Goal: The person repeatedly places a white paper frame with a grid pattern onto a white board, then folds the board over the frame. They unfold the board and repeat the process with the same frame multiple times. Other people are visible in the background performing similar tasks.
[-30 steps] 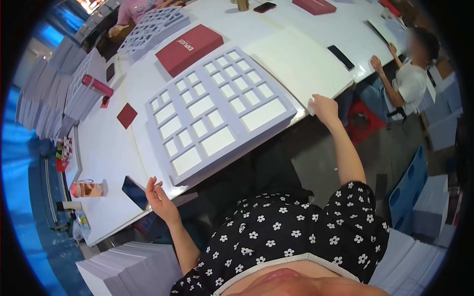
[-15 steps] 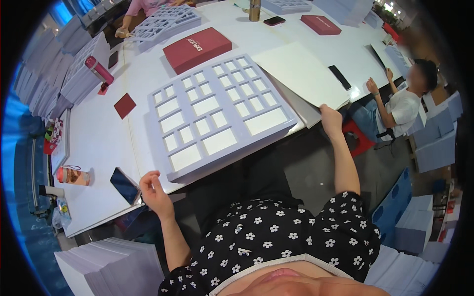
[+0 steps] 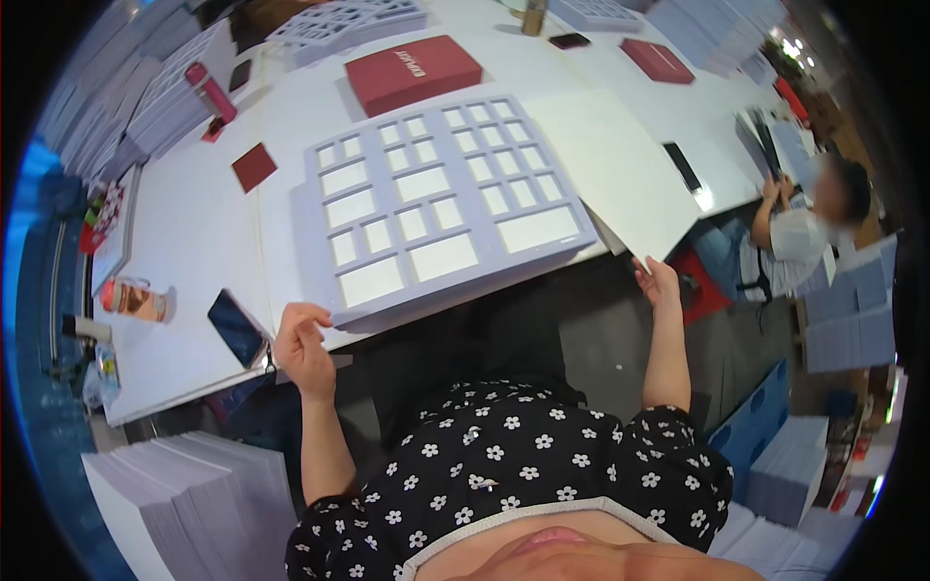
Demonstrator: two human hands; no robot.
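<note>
Cream rectangular sheet of stiff-looking card [image 3: 620, 165], right of centre in the frame, slants over the bench's near edge, with the edge of another pale board showing beneath it. The right hand [image 3: 660, 282] grasps its near corner. Directly left, in the middle, lies a lilac moulded tray [image 3: 472, 203] with white-floored rectangular compartments of several sizes. The left hand [image 3: 306, 349], fingers loosely bent, is at the tray's lower-left corner; whether it touches or grips it, I cannot tell.

The glossy white bench [image 3: 199, 242] fills the upper half, a seam running along its left part. On it, left of the tray, are a small dark red square card [image 3: 254, 168], a dark phone [image 3: 235, 327] and a clear tumbler with an orange lid [image 3: 136, 300]; a pink cylindrical bottle [image 3: 211, 94] stands at upper left. Another black phone [image 3: 682, 167] lies right of the sheet.

Beyond, a co-worker in a white top [image 3: 780, 247] sits at the right over a grey floor [image 3: 610, 334]. Thick stacks of pale sheets [image 3: 194, 508] fill the lower left.

A flat dark red box [image 3: 415, 75] above the tray bears short pale capitals; a smaller-looking red box [image 3: 658, 61], upper right, has one fine pale line.
</note>
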